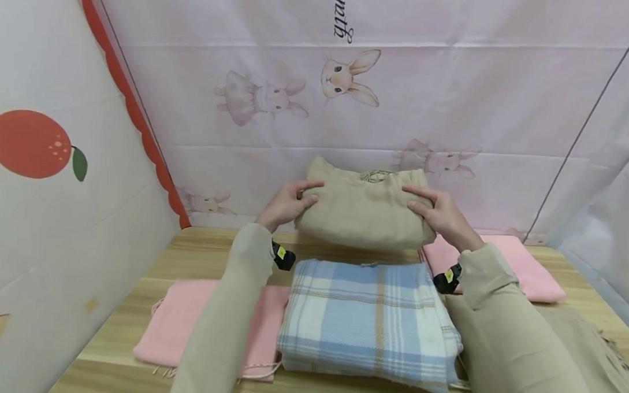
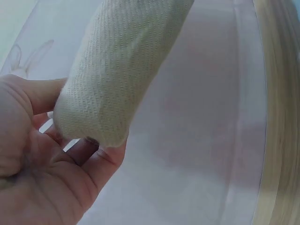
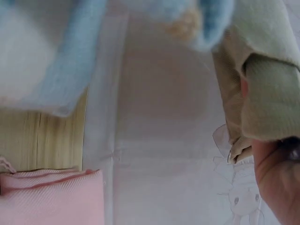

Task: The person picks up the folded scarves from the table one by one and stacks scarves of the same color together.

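Note:
Both hands hold a folded beige scarf [image 1: 366, 215] up in front of the backdrop, behind the plaid one. My left hand [image 1: 288, 204] grips its left end, thumb on the near face. At the opposite end my right hand [image 1: 444, 214] grips it the same way. Tangled fringe shows at the scarf's top edge. In the left wrist view the fingers and thumb wrap the rounded end of the beige scarf [image 2: 112, 75]. The right wrist view catches the right hand [image 3: 276, 183] at the lower edge of the beige folds [image 3: 272, 101]. Nearer me lies a folded blue-and-white plaid scarf [image 1: 362, 319].
A folded pink scarf [image 1: 185, 313] lies left of the plaid one, partly behind my left sleeve. Another pink scarf [image 1: 527, 267] is at the back right. Fringed beige fabric [image 1: 580, 339] spreads at the right front. The wooden table [image 1: 198, 250] meets a rabbit-print backdrop [image 1: 242, 176].

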`<state>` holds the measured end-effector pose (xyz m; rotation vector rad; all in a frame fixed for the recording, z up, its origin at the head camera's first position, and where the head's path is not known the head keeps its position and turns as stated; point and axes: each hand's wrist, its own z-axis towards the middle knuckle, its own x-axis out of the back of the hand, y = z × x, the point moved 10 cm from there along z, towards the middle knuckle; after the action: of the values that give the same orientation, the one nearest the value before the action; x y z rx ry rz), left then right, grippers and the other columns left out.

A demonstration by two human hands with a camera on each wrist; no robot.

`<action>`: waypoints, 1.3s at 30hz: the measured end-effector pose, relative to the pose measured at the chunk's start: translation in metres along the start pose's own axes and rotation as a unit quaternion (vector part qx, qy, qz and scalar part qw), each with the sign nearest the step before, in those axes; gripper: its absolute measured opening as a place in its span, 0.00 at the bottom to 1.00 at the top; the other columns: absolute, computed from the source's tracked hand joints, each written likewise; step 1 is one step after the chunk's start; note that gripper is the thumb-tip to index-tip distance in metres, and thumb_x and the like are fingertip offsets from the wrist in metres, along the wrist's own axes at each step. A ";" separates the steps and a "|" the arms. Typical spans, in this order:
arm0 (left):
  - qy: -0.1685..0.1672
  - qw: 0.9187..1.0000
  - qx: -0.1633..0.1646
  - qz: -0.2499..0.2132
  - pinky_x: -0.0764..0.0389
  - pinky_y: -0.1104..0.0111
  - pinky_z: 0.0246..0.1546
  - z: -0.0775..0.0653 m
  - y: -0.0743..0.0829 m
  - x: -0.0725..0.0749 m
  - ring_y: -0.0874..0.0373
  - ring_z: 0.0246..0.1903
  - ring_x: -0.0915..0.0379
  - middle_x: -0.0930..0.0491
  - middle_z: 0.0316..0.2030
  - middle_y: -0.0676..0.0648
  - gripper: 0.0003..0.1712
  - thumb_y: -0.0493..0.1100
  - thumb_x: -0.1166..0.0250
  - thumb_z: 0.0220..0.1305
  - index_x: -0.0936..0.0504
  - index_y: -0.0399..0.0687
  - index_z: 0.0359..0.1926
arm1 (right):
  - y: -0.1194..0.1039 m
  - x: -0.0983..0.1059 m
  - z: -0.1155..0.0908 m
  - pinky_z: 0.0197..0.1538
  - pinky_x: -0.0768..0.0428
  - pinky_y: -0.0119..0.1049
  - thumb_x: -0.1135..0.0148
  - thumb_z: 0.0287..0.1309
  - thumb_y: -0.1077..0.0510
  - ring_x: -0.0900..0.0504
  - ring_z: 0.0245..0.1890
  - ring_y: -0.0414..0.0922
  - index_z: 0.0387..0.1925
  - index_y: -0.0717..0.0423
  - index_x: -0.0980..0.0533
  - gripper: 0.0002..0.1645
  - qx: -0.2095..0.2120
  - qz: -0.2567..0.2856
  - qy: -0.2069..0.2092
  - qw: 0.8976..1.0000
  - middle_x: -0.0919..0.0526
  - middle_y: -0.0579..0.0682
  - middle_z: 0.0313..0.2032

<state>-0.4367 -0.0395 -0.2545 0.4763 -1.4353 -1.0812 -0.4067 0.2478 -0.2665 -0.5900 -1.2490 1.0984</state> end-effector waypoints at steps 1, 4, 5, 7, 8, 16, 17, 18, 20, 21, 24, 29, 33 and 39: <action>0.000 1.000 0.000 0.000 0.32 0.67 0.35 -0.001 0.001 -0.002 0.56 0.31 0.32 0.22 0.30 0.46 0.24 0.42 0.40 0.76 0.24 0.55 0.70 | 0.001 0.000 -0.001 0.41 0.25 0.24 0.45 0.75 0.63 0.30 0.62 0.50 0.72 0.62 0.32 0.27 -0.001 0.000 -0.003 1.000 0.41 0.64 0.74; -0.002 1.000 -0.004 0.001 0.31 0.68 0.36 -0.003 0.004 -0.007 0.56 0.32 0.31 0.18 0.40 0.43 0.24 0.41 0.40 0.76 0.24 0.53 0.70 | 0.004 0.002 -0.006 0.42 0.26 0.23 0.46 0.75 0.63 0.33 0.65 0.56 0.72 0.62 0.33 0.28 -0.009 0.005 -0.009 1.000 0.42 0.65 0.75; -0.003 1.000 -0.004 0.000 0.31 0.68 0.36 -0.004 0.004 -0.009 0.57 0.32 0.31 0.18 0.43 0.42 0.24 0.40 0.40 0.76 0.24 0.52 0.70 | 0.004 0.003 -0.008 0.42 0.26 0.23 0.46 0.75 0.63 0.34 0.65 0.56 0.72 0.62 0.33 0.28 -0.013 0.005 -0.011 1.000 0.42 0.64 0.75; -0.003 1.000 -0.002 0.000 0.30 0.68 0.36 -0.006 0.006 -0.012 0.57 0.33 0.30 0.19 0.47 0.42 0.24 0.40 0.40 0.76 0.24 0.51 0.70 | 0.005 0.004 -0.011 0.42 0.25 0.24 0.46 0.75 0.63 0.33 0.64 0.56 0.73 0.62 0.33 0.28 -0.019 0.004 -0.015 1.000 0.42 0.64 0.75; -0.003 1.000 -0.001 0.000 0.30 0.69 0.36 -0.007 0.007 -0.013 0.57 0.33 0.30 0.19 0.48 0.41 0.24 0.40 0.40 0.76 0.24 0.51 0.70 | 0.004 0.004 -0.012 0.43 0.25 0.24 0.46 0.75 0.63 0.33 0.64 0.56 0.73 0.62 0.33 0.28 -0.020 0.002 -0.017 1.000 0.43 0.64 0.75; 0.000 1.000 0.013 -0.013 0.30 0.69 0.40 -0.015 0.016 -0.019 0.56 0.39 0.29 0.20 0.53 0.41 0.24 0.39 0.40 0.75 0.23 0.50 0.69 | -0.004 0.013 -0.024 0.46 0.24 0.23 0.44 0.75 0.62 0.31 0.64 0.53 0.72 0.65 0.34 0.29 -0.016 0.000 -0.023 1.000 0.41 0.66 0.74; -0.001 1.000 0.014 -0.018 0.30 0.69 0.39 -0.016 0.017 -0.021 0.56 0.39 0.29 0.20 0.51 0.41 0.24 0.39 0.40 0.75 0.23 0.50 0.69 | -0.004 0.014 -0.026 0.46 0.24 0.23 0.44 0.75 0.62 0.31 0.63 0.51 0.72 0.65 0.34 0.29 -0.015 -0.001 -0.024 1.000 0.41 0.66 0.74; -0.001 1.000 0.014 -0.020 0.30 0.69 0.39 -0.018 0.017 -0.022 0.56 0.39 0.30 0.19 0.49 0.42 0.24 0.39 0.39 0.75 0.23 0.50 0.69 | -0.004 0.016 -0.027 0.46 0.24 0.23 0.44 0.74 0.62 0.30 0.62 0.48 0.72 0.66 0.34 0.29 -0.015 -0.003 -0.024 1.000 0.41 0.66 0.74; -0.001 1.000 0.013 -0.022 0.30 0.70 0.38 -0.020 0.018 -0.025 0.57 0.38 0.30 0.19 0.44 0.44 0.23 0.39 0.39 0.75 0.23 0.50 0.68 | -0.004 0.018 -0.031 0.45 0.24 0.24 0.44 0.74 0.62 0.28 0.57 0.40 0.72 0.66 0.34 0.28 -0.015 -0.005 -0.025 1.000 0.40 0.67 0.73; -0.003 1.000 0.013 -0.023 0.31 0.70 0.38 -0.021 0.018 -0.027 0.57 0.37 0.30 0.20 0.42 0.44 0.23 0.39 0.39 0.75 0.23 0.50 0.69 | -0.003 0.019 -0.033 0.45 0.23 0.24 0.44 0.74 0.62 0.27 0.55 0.36 0.72 0.66 0.34 0.28 -0.015 -0.005 -0.026 1.000 0.40 0.67 0.73; -0.009 1.000 0.013 -0.024 0.31 0.70 0.36 -0.025 0.019 -0.032 0.59 0.34 0.31 0.21 0.36 0.48 0.23 0.39 0.39 0.74 0.23 0.51 0.68 | -0.002 0.021 -0.039 0.45 0.23 0.25 0.44 0.74 0.63 0.26 0.50 0.29 0.71 0.68 0.34 0.28 -0.015 0.005 -0.029 0.999 0.40 0.68 0.73; -0.020 0.999 0.014 -0.032 0.32 0.71 0.32 -0.029 0.022 -0.039 0.61 0.30 0.32 0.23 0.30 0.51 0.23 0.38 0.38 0.74 0.22 0.48 0.68 | 0.001 0.023 -0.048 0.41 0.20 0.28 0.44 0.74 0.62 0.22 0.45 0.30 0.71 0.69 0.34 0.29 -0.017 0.021 -0.030 0.999 0.38 0.70 0.71; -0.021 0.999 0.011 -0.029 0.31 0.72 0.34 -0.032 0.025 -0.041 0.61 0.34 0.29 0.18 0.36 0.49 0.23 0.38 0.37 0.73 0.21 0.47 0.67 | 0.003 0.024 -0.055 0.40 0.19 0.29 0.44 0.75 0.61 0.21 0.44 0.30 0.71 0.68 0.35 0.29 -0.020 0.018 -0.031 0.999 0.38 0.69 0.71; -0.022 0.999 0.022 -0.038 0.34 0.70 0.29 -0.037 0.026 -0.049 0.60 0.29 0.32 0.21 0.30 0.49 0.23 0.39 0.37 0.73 0.21 0.50 0.67 | 0.004 0.029 -0.064 0.45 0.21 0.28 0.43 0.75 0.56 0.23 0.47 0.29 0.72 0.64 0.34 0.30 -0.025 0.009 -0.034 0.999 0.39 0.68 0.72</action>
<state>-0.3848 0.0000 -0.2658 0.5449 -1.4918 -1.1282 -0.3497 0.2878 -0.2747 -0.6083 -1.3350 1.1124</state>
